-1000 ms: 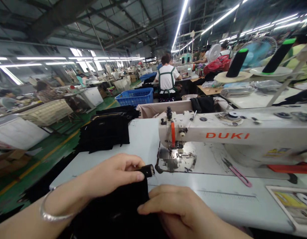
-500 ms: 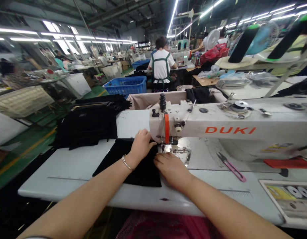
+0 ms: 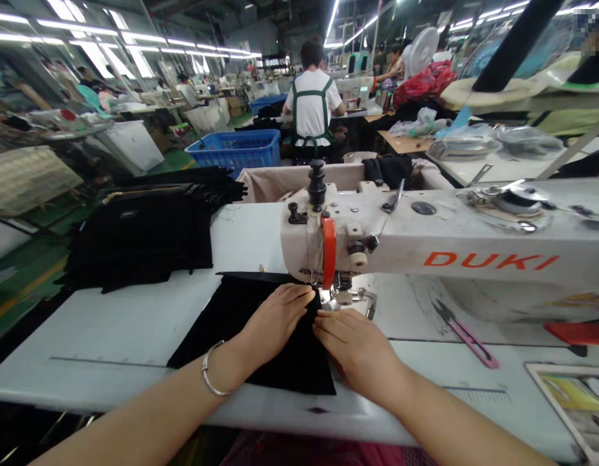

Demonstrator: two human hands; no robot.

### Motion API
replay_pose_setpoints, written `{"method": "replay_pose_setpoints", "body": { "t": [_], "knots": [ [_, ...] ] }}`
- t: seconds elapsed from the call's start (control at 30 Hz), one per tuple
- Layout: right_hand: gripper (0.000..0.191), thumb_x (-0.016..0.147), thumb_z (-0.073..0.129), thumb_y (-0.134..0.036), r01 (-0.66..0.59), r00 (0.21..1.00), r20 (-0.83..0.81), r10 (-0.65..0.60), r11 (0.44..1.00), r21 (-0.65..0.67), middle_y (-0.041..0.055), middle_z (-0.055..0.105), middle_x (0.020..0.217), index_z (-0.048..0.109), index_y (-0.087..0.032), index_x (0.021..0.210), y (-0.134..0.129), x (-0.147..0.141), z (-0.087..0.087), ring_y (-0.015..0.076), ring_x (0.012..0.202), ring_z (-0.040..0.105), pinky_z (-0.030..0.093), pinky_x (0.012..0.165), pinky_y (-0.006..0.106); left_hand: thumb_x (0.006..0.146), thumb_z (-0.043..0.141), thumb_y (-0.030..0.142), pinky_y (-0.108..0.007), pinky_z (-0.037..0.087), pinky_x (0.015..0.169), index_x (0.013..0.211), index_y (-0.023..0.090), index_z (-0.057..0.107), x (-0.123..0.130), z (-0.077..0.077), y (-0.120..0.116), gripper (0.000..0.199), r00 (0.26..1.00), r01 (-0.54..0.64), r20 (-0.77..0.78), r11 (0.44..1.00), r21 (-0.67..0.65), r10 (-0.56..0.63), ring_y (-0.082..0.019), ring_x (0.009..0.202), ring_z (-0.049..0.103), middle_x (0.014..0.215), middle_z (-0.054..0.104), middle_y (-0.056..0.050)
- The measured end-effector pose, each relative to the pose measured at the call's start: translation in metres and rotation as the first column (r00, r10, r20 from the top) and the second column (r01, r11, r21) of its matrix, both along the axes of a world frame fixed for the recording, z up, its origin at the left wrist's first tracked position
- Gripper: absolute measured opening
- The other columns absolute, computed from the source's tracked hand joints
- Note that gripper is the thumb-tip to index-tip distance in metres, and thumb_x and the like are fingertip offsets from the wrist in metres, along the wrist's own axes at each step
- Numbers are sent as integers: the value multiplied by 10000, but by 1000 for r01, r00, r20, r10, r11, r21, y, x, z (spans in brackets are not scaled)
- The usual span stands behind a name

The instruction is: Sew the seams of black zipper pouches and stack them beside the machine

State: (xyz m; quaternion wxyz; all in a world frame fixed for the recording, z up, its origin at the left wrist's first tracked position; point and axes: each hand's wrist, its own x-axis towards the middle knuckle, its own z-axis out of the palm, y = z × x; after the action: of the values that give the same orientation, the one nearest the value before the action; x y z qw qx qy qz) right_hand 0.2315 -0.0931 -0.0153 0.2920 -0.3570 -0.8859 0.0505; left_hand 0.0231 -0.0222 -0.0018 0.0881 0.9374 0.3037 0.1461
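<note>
A black fabric panel (image 3: 294, 362) lies on the sewing machine's pale bed, its upper right edge at the presser foot beneath the machine head (image 3: 306, 236). My left hand (image 3: 275, 317), with a ring and a bangle, rests on top of the panel, fingers stretched flat toward the needle area. Along the panel's right edge, my right hand (image 3: 358, 349) has its fingers pressed together on the cloth just in front of the foot; its thumb is hidden. The needle itself cannot be made out behind the orange guard (image 3: 329, 252).
A stack of black zippered fabric pieces (image 3: 144, 226) sits left of the machine. Pink-handled thread snips (image 3: 469, 333) lie to the right. Behind stand a cloth-lined bin (image 3: 265, 181), a blue basket (image 3: 236, 152) and a seated co-worker (image 3: 312, 103).
My left hand has slid nearer me and flattened on the panel, its fingertips closer to the foot. The panel's near corner sits lower in view; the camera has shifted closer and tilted down.
</note>
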Motion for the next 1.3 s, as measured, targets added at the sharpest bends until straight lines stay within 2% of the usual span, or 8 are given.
{"method": "replay_pose_setpoints", "body": {
  "t": [0.77,0.93,0.97,1.07,1.1,1.17,1.23,1.3],
  "knots": [
    [299,918,481,-61,-5,1000,-26,4,1000,-21,128,700,1077,636,-96,1172,0,-4,2,238,1176,594,503,989,417,996,434,153,-476,402,1129,1273,158,585,0,-2,12,315,999,21,41,997,-68,-18,-227,1279,529,1332,608,-112],
    [315,950,459,-73,7,1000,-9,-7,997,-77,110,685,1155,618,-137,1215,-3,-3,10,232,1202,574,453,1036,418,1004,462,221,-480,388,1143,1322,164,562,-5,10,8,338,1000,22,12,991,-134,-21,-233,1301,518,1355,594,-119],
    [335,948,462,-70,14,1000,15,-13,994,-110,98,672,1200,607,-157,1237,-6,1,15,226,1221,559,422,1069,430,990,520,318,-502,369,1154,1366,173,529,-8,16,2,403,999,39,-6,986,-160,-41,-254,1341,480,1407,552,-127],
    [516,867,485,-7,71,992,117,-45,973,-221,63,594,1349,539,-208,1340,-18,24,33,236,1321,462,302,1153,488,785,708,621,-581,304,1170,1500,182,357,-19,30,-28,910,989,114,-68,972,-205,-131,-353,1452,298,1570,327,-158],
    [591,830,486,21,104,985,161,-66,965,-239,58,566,1385,513,-218,1370,-21,33,37,251,1350,424,293,1152,504,776,727,602,-577,305,1170,1522,183,310,-22,33,-41,951,985,128,-84,971,-203,-148,-356,1462,275,1586,290,-155],
    [644,802,488,55,179,962,244,-122,956,-231,59,543,1402,504,-235,1377,-22,49,41,282,1343,415,348,1100,511,884,667,392,-519,341,1169,1533,192,277,-28,35,-62,784,985,131,-84,973,-190,-149,-304,1453,315,1574,328,-128],
    [512,838,540,27,262,938,283,-201,944,-199,78,592,1304,566,-221,1285,-13,55,38,295,1229,498,427,1009,480,923,508,137,-450,374,1166,1517,201,306,-31,29,-76,631,993,103,-39,981,-167,-111,-233,1427,377,1533,414,-93],
    [243,879,623,-72,375,906,271,-325,914,-158,99,635,1101,626,-172,1101,2,50,32,288,1049,565,482,901,437,879,440,37,-429,383,1166,1491,191,351,-32,19,-81,637,997,70,22,987,-142,-67,-213,1415,398,1505,458,-81]
  ]
}}
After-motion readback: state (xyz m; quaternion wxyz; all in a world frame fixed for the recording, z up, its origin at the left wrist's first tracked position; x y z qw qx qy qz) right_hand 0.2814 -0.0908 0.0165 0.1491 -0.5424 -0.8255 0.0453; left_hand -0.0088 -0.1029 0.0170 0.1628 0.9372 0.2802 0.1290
